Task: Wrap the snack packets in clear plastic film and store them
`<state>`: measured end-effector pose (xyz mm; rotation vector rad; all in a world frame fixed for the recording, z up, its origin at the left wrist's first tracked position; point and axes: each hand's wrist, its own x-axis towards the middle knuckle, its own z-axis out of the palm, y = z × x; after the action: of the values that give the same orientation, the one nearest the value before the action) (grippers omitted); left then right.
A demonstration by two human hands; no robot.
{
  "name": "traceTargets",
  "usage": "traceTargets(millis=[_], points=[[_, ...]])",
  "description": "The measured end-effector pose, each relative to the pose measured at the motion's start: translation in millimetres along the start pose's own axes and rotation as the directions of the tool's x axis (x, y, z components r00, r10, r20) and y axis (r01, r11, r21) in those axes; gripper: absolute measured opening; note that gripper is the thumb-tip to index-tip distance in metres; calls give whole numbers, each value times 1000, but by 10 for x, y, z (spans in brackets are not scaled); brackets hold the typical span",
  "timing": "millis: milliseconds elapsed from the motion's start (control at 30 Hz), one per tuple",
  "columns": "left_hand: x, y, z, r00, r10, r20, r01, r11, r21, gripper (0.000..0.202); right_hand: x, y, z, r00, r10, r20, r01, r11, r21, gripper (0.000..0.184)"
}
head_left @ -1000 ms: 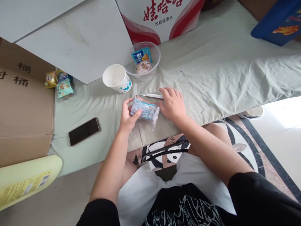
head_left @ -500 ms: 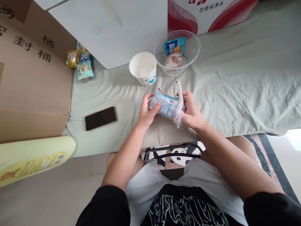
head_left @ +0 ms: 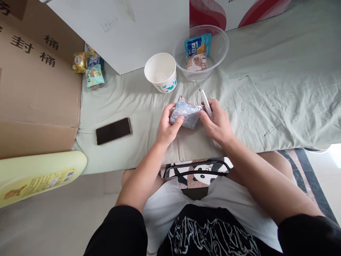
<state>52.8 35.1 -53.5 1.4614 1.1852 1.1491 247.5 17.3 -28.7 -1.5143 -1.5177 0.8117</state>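
Observation:
My left hand (head_left: 168,122) is closed around the left side of a small blue packet wrapped in clear plastic (head_left: 185,115), its thumb lying across the top. A reddish corner shows at the packet's far edge. My right hand (head_left: 217,119) grips a white pen-shaped tool with a thin metal tip (head_left: 206,103), the tip pointing away from me. The right thumb also presses on the packet's right end. Just beyond the hands stand a white paper cup (head_left: 161,71) with blue print and a clear plastic bowl (head_left: 222,53). A blue snack pouch (head_left: 204,41) and a round wrapped biscuit (head_left: 196,63) lie in the bowl.
A phone (head_left: 114,131) lies on the green cloth (head_left: 266,106) to the left. Several snack packets (head_left: 93,76) sit by a cardboard box (head_left: 39,96). A white box (head_left: 119,32) stands at the back, and a pale yellow bottle (head_left: 39,170) is at the lower left.
The loose plastic at the packet's right end is now folded in under my right thumb. The tool has tilted further left. The view has shifted slightly.

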Motion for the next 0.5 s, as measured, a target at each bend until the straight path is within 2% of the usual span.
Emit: traceTargets(millis=[100, 167, 233, 400, 500], points=[[44, -115, -44, 996, -2, -86, -5, 997, -83, 66, -19, -4, -45, 986, -155, -60, 157, 987, 36, 33], [71, -176, -99, 991, -13, -132, -2, 994, -107, 66, -47, -11, -70, 976, -202, -79, 206, 978, 45, 34], [97, -200, -158, 986, -12, -164, -2, 996, -89, 68, -79, -16, -81, 979, -195, -65, 199, 978, 67, 30], [118, -123, -232, 973, -27, -231, 25, 1000, -12, 74, -111, -3, -36, 982, -178, 66, 176, 983, 46, 23], [93, -59, -216, 975, -53, -216, 52, 999, -7, 71, -103, 19, 20, 983, -171, 74, 172, 985, -9, 26]])
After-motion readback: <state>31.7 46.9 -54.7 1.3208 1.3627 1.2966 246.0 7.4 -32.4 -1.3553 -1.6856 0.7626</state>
